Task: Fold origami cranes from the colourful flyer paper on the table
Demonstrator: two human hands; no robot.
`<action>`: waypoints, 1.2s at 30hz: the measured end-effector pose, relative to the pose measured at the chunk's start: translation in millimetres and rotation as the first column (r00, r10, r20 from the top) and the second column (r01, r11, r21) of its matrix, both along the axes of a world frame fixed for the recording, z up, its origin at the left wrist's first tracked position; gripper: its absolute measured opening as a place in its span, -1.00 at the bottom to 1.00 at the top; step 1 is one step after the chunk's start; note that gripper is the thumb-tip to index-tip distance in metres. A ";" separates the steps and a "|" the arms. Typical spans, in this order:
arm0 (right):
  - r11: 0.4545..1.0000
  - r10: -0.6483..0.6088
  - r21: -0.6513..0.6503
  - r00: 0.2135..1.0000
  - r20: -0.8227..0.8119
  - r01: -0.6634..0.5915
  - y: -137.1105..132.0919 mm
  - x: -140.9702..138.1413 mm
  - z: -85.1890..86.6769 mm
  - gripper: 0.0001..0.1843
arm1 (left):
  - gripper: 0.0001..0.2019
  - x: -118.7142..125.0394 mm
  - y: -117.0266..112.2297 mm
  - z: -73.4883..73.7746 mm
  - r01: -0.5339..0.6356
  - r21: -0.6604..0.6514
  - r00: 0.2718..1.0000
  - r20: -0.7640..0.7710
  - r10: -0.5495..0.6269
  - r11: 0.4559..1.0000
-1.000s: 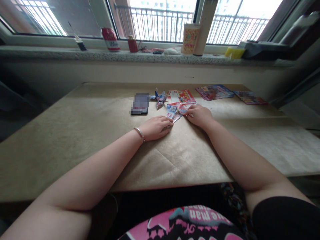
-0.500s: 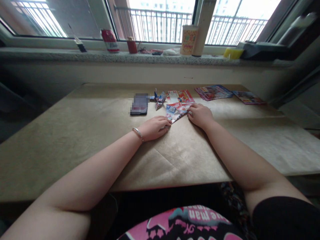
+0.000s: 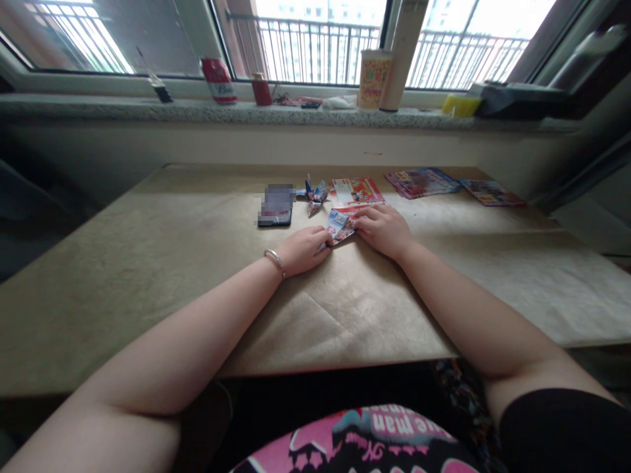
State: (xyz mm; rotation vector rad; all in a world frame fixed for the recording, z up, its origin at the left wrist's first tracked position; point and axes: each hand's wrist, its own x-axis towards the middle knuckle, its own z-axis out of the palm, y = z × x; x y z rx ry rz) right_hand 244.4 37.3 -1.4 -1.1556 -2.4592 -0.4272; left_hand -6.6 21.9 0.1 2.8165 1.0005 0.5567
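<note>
Between my hands lies a folded piece of printed paper point(image 3: 340, 226), blue, white and red, low on the table. My left hand point(image 3: 306, 249), with a silver bangle at its wrist, has its fingers closed on the paper's near left corner. From the right, my right hand point(image 3: 385, 230) reaches over the paper, its fingers bent and pressed together on the right part, which they cover. Just beyond is a folded paper figure point(image 3: 315, 196) with pointed tips. A red and white printed sheet point(image 3: 357, 190) lies flat behind the paper, partly hidden by my right hand.
A phone point(image 3: 276, 205) lies left of the paper figure on the tan-covered table point(image 3: 148, 276). Printed sheets point(image 3: 421, 182) are fanned out at the back right, with more sheets point(image 3: 491, 192) beside them. A can point(image 3: 218, 80) and a paper cup point(image 3: 373, 79) stand on the windowsill.
My right hand has moved left and its fingers cover more of the paper. Less of the paper's right side shows. My left hand has shifted slightly left.
</note>
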 end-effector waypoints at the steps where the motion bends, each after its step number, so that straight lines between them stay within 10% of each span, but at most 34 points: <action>1: 1.000 0.012 0.002 1.000 -0.004 -0.012 -0.8 -0.8 0.5 -0.78 | -0.83 -0.1 0.2 -0.1 -0.006 0.008 1.000 0.000 0.006 1.000; 17: 0.988 0.075 -0.109 0.961 -0.265 -0.107 -36.1 -50.6 8.0 -0.89 | -0.87 1.2 -0.9 1.8 -0.057 0.263 0.996 0.080 0.037 0.963; 36: 0.976 0.027 -0.172 0.860 -0.510 -0.132 -9.5 -13.4 4.8 -0.93 | -0.89 -6.9 9.5 -0.6 -0.169 0.279 0.981 0.140 0.134 0.945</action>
